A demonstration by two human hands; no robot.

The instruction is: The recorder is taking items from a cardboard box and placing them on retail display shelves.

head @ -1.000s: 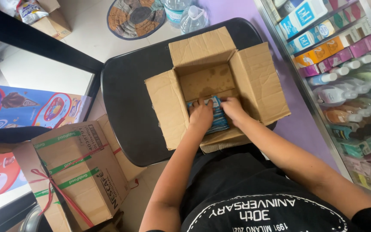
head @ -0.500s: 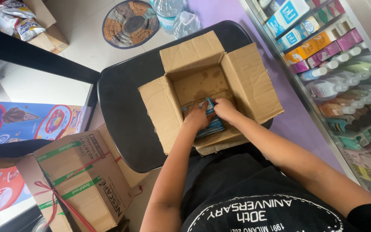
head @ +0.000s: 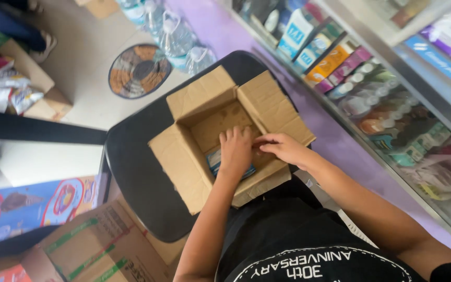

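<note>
Cardboard box [head: 220, 130], flaps open, on black stool [head: 131, 177]. Blue packs [head: 215, 159] in bottom, prob. light, crushable; take by edges. Left hand [head: 236, 151] flat on packs; right hand [head: 283, 148] pinching inside, contents hidden.

Bright daylight, soft blur throughout

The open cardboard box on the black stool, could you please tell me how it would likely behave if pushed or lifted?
The cardboard box would probably slide readily, as the black stool looks smooth. It overhangs the stool's near edge, so a push toward the person might tip it. Its four flaps are spread open and would likely flop when lifted. It seems light: apart from the blue packets under the left hand, little shows inside.
</note>
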